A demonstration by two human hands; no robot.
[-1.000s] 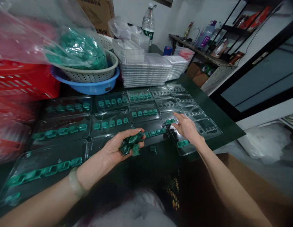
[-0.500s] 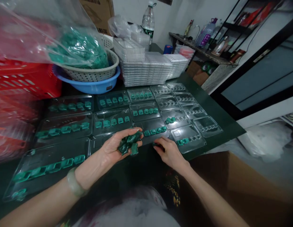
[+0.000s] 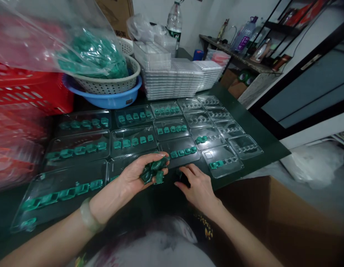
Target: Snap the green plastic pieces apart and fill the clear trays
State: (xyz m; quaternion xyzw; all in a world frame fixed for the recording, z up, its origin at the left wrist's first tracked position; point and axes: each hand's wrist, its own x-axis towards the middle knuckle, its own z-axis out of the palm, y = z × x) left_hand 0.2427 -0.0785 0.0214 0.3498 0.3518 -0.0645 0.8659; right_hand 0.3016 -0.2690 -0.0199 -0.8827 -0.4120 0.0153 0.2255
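Note:
My left hand [image 3: 142,172] is palm up, its fingers curled round several dark green translucent plastic pieces [image 3: 153,171]. A pale bangle [image 3: 88,216] circles that wrist. To its right, my right hand [image 3: 195,183] hovers low over the front of the dark table, thumb and forefinger apart. A small dark patch lies at its fingertips; I cannot tell whether it is a piece. Just beyond both hands is a clear plastic tray [image 3: 188,160] with a row of green pieces. The tray [image 3: 230,172] to its right has green pieces in only its left slots.
Clear trays in rows cover the dark table [image 3: 261,165]. Behind them stand stacked clear trays [image 3: 172,83], a blue basin [image 3: 111,100] under a grey colander [image 3: 105,86] with bagged green pieces, and a red basket [image 3: 35,96]. An open cardboard box [image 3: 252,207] sits at lower right.
My right hand has shifted slightly left and down, and its thumb and forefinger have spread apart. My left hand still holds its green pieces. The view has moved a little.

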